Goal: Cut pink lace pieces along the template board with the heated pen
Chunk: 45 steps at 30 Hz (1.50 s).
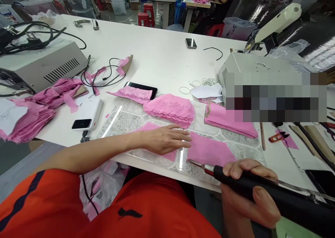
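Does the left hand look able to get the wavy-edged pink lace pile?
Probably yes: the left hand lies palm down right by the lace pile, and nothing seems to stand between them.

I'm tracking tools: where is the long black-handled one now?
At the lower right of the head view, the black-handled tool is in the right hand, its metal tip by the near left corner of a flat pink piece.
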Available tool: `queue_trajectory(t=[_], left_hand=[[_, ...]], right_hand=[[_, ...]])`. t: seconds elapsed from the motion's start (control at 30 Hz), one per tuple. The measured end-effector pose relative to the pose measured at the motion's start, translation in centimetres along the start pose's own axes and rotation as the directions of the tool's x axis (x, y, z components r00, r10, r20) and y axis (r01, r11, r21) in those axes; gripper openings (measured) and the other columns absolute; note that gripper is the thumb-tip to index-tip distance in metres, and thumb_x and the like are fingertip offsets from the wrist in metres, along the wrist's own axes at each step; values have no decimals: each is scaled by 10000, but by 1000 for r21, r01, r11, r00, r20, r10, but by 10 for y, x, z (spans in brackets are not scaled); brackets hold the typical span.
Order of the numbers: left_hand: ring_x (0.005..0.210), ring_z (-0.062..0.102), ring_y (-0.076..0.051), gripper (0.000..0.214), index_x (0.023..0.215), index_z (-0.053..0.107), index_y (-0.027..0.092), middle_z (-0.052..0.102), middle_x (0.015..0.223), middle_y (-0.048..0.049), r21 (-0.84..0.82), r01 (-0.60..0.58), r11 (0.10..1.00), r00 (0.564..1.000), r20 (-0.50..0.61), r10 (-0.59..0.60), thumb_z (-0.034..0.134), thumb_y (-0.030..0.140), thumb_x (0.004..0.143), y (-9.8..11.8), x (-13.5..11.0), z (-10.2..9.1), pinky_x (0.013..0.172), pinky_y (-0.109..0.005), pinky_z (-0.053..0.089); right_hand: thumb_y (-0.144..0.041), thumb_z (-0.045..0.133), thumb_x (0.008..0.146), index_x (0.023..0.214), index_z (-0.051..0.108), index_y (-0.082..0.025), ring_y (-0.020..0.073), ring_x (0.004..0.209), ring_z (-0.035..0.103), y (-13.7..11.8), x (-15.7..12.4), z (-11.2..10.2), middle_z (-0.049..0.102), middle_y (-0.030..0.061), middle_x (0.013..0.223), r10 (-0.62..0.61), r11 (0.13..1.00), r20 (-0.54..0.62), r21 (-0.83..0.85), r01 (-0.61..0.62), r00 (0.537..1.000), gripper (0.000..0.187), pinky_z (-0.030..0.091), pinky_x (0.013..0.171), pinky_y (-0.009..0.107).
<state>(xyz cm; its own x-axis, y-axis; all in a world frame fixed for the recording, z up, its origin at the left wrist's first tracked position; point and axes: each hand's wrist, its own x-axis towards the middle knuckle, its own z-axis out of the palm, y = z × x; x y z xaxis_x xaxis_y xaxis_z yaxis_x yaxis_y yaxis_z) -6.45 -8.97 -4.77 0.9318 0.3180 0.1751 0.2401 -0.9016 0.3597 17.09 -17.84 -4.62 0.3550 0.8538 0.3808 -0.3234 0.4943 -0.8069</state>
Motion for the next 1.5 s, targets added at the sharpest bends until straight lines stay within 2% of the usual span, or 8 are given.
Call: queue_trajectory(t=[0.13, 0.3, 0.43, 0.6, 0.77, 1.03, 1.5], left_hand=[[1342, 400, -211, 348, 1266, 571, 216, 538, 1357, -86, -35, 31, 999, 999, 11, -31, 423, 226, 952, 4, -34, -2, 1164, -434, 215], [1406, 278, -218, 422, 1371, 460, 262, 378, 1481, -56, 12, 174, 985, 980, 95, -174, 449, 339, 957, 2, -60, 8, 1182, -463, 85], [1430, 201, -226, 465, 1410, 400, 262, 313, 1513, -43, 72, 220, 973, 967, 117, -228, 435, 382, 962, 0, -63, 11, 1179, -472, 35], [1429, 206, -231, 469, 1410, 397, 250, 296, 1520, -44, 134, 226, 965, 966, 98, -240, 392, 420, 973, 1, -65, 11, 1172, -485, -4], [1431, 199, -235, 497, 1425, 366, 245, 283, 1525, -48, 184, 242, 953, 963, 78, -260, 384, 447, 971, 2, -69, 12, 1168, -484, -14], [1426, 212, -249, 531, 1442, 333, 243, 260, 1534, -52, 232, 258, 938, 958, 67, -280, 348, 488, 971, 0, -73, 13, 1162, -491, -10], [1424, 221, -236, 511, 1434, 346, 257, 271, 1532, -37, 238, 272, 932, 955, 51, -292, 332, 486, 978, -3, -76, 14, 1166, -472, -13]], right_hand=[[-241, 546, 658, 835, 607, -182, 112, 518, 465, 3, -4, 3, 527, 10, 756, 27, 1000, 6, 6, -27, 1000, 196, 416, 445, 307], [-260, 551, 676, 851, 603, -191, 109, 528, 456, 7, -6, 7, 518, 9, 776, 43, 999, 18, 13, -44, 999, 195, 413, 448, 305], [-261, 539, 671, 837, 599, -200, 103, 521, 448, 5, -6, 12, 511, 6, 784, 45, 999, 18, -16, -45, 999, 186, 406, 451, 298], [-238, 502, 630, 824, 599, -197, 107, 507, 445, 6, -5, 19, 502, 13, 759, 31, 999, 24, -31, -31, 999, 221, 391, 427, 296], [-239, 476, 659, 846, 593, -189, 99, 518, 468, 11, -5, 24, 493, 13, 764, 33, 999, 71, -32, -31, 997, 226, 414, 442, 288], [-245, 512, 656, 850, 607, -198, 100, 519, 480, 16, -7, 31, 514, 4, 774, 62, 998, 49, 6, -62, 997, 221, 433, 449, 285], [-237, 495, 698, 903, 593, -178, 99, 553, 510, 20, -7, 37, 514, 12, 817, 35, 998, 135, 39, -40, 990, 234, 440, 486, 280]])
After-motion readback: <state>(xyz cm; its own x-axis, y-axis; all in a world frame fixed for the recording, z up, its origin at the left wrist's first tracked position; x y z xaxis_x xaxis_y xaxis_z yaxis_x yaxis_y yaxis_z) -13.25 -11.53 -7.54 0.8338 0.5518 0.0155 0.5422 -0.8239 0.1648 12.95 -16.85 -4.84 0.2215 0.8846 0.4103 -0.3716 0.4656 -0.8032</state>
